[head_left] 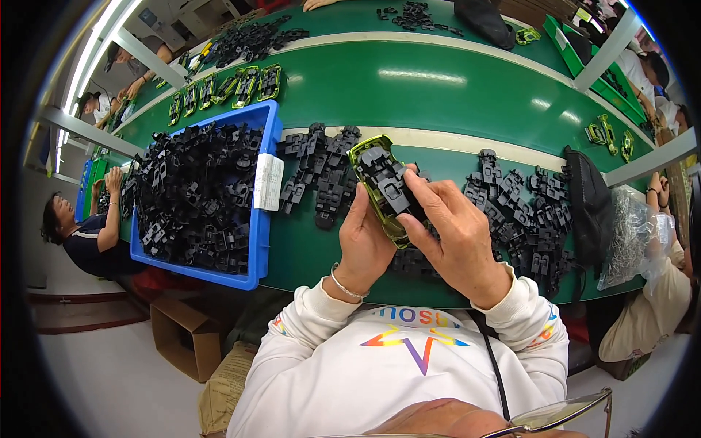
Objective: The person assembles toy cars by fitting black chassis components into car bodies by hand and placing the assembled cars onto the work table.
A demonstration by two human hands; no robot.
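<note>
Holding green-and-black shell (382, 177) between hands: left hand (366, 242) curled round left edge, right hand (461, 228) half-closed, gripping right side.

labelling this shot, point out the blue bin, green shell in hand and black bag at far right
Blue bin (261, 241): head view, its right wall.
Green shell (374, 199): head view, its left side.
Black bag (589, 206): head view, its middle.

Green shell (375, 202) with black insert (393, 191) between both hands (460, 228)
</note>
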